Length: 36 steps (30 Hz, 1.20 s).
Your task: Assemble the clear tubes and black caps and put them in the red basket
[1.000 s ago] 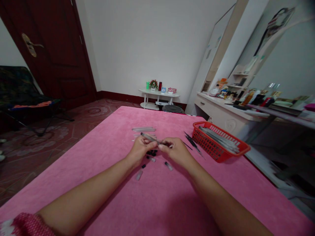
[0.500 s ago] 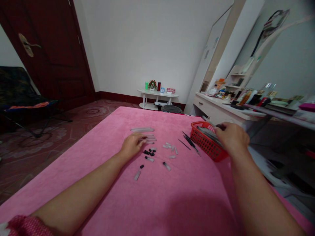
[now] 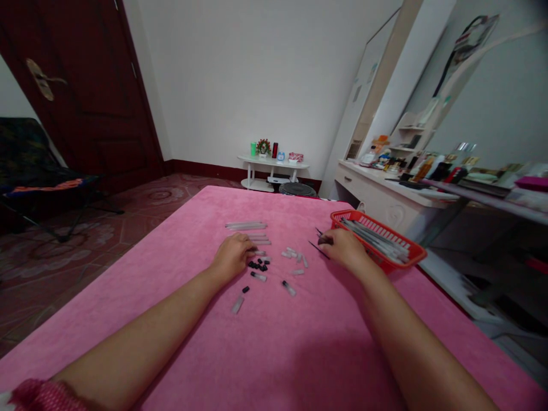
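My left hand (image 3: 233, 255) rests on the pink cloth with its fingers loosely bent, lying over the left ends of several clear pen tubes (image 3: 260, 242). More clear tubes (image 3: 246, 225) lie in a row beyond it. Close to its fingertips sits a cluster of black caps (image 3: 259, 265). My right hand (image 3: 342, 246) is lowered to the cloth, its fingers pinched on slim dark pen parts (image 3: 325, 240), partly hidden by the hand. A thin black stick (image 3: 319, 249) lies beside those fingers. Short clear pieces (image 3: 295, 254) are scattered between the hands.
A red basket (image 3: 385, 264) full of slim grey sticks stands right of my right hand. Nearer me lie a capped clear piece (image 3: 289, 288), another (image 3: 258, 277), and a clear piece (image 3: 237, 305) beside a loose cap (image 3: 245, 289). A cluttered dresser (image 3: 385, 197) is beyond.
My right hand has moved left and down from above the red basket to the dark pen parts on the cloth. My left hand has stayed by the tubes, with its fingers slightly shifted.
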Available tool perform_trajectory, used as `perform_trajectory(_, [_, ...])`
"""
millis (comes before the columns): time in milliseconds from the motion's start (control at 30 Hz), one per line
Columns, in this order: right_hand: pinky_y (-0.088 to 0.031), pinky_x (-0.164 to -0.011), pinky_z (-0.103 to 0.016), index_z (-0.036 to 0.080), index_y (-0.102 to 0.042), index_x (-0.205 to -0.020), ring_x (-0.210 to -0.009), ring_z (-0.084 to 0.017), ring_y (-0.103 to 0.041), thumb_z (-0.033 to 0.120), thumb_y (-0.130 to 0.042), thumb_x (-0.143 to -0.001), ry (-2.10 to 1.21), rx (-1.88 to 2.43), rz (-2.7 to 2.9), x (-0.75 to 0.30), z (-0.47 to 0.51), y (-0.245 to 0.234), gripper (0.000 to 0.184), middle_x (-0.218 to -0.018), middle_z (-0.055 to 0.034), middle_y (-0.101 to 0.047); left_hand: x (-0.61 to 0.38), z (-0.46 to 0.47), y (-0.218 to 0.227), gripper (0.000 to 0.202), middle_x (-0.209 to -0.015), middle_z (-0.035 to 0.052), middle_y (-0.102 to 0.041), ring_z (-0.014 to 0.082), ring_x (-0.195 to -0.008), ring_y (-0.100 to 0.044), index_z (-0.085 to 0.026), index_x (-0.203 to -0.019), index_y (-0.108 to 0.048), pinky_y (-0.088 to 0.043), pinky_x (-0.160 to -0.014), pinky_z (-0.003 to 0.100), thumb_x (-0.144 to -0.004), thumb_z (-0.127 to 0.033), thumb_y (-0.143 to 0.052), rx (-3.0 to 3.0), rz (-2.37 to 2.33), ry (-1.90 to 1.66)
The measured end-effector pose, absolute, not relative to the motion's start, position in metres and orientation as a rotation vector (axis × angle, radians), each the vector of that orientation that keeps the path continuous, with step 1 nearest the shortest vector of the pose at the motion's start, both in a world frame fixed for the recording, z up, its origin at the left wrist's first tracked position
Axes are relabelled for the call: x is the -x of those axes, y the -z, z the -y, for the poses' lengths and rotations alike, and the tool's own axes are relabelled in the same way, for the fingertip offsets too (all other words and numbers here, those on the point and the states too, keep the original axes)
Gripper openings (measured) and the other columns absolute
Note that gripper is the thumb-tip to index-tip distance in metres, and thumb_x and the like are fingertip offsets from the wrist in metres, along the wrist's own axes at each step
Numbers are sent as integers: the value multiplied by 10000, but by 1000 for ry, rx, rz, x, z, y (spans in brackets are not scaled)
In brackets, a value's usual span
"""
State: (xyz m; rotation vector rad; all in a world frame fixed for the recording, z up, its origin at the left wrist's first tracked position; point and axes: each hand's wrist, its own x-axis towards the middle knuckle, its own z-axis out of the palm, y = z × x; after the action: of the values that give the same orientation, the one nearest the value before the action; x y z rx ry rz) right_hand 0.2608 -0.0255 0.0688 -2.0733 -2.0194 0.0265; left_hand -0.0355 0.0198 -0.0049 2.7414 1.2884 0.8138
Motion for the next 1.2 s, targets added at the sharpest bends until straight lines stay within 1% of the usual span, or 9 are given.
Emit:
perform_trajectory(67, [-444,-720,-277,198,-709,-929,-886,-218,-646,196,-570,-752,54,2211,1960,-255,26,-56,225,-930,-91,-702,34,-18,3,116,-839,73,-636,195,-824,-561,-179,-847,-690,-433,-745,300,-794,-205,-589,-2724,-1260,-872])
perform_trajectory(167, [-459,-713,-311,193,-695,-964,-925,-260,-643,244,-571,-774,120,2377,1888,-253,26,-41,233,-996,-118,-684,32,-14,2,98,-852,69,-636,187,-829,-567,-170,-838,-665,-436,-747,291,-799,-177,-576,-2686,-1226,-941])
perform_trajectory(400, [-454,-709,-314,186,-680,-948,-946,-269,-637,252,-540,-794,123,2460,1880,-252,27,-38,219,-987,-122,-686,32,-12,6,144,-899,58,-658,183,-852,-584,-176,-879,-628,-445,-753,283,-793,-115,-529,-2600,-1212,-1018])
perform_trajectory(500, [-432,-695,-300,198,-682,-939,-919,-257,-638,258,-539,-789,111,2360,1922,-246,30,-46,216,-958,-111,-694,32,-12,7,181,-911,54,-661,183,-870,-585,-182,-886,-629,-447,-770,283,-776,-87,-520,-2596,-1204,-1029])
perform_trajectory(600, [-402,-674,-250,214,-688,-881,-855,-195,-636,229,-545,-773,-11,2048,2094,-233,34,-52,179,-895,-58,-705,32,-12,6,209,-914,51,-663,182,-868,-587,-181,-894,-629,-450,-769,281,-760,-65,-517,-2594,-1209,-1027])
perform_trajectory(733, [-365,-620,-209,213,-692,-838,-768,-140,-619,181,-558,-747,-157,1748,2209,-214,39,-58,165,-824,-14,-704,31,-12,6,166,-904,48,-664,183,-860,-587,-183,-887,-635,-452,-758,281,-778,-103,-539,-2580,-1227,-1023])
perform_trajectory(833, [-353,-604,-212,210,-696,-834,-736,-137,-614,168,-562,-744,-146,1722,2214,-204,44,-63,167,-802,-12,-705,31,-11,6,148,-910,51,-664,185,-864,-586,-184,-889,-636,-450,-765,284,-788,-122,-547,-2576,-1222,-1025])
perform_trajectory(933, [-360,-625,-217,217,-703,-846,-762,-146,-621,172,-566,-754,-117,1758,2224,-199,47,-67,171,-826,-16,-711,30,-10,6,182,-916,50,-662,184,-875,-586,-184,-894,-637,-449,-774,284,-776,-87,-538,-2581,-1197,-1023])
perform_trajectory(1200, [-360,-646,-224,225,-703,-865,-795,-153,-622,183,-563,-762,-51,1793,2253,-199,47,-67,179,-853,-19,-713,29,-7,2,171,-913,50,-661,181,-868,-585,-180,-901,-637,-450,-762,278,-787,-102,-537,-2584,-1178,-1009])
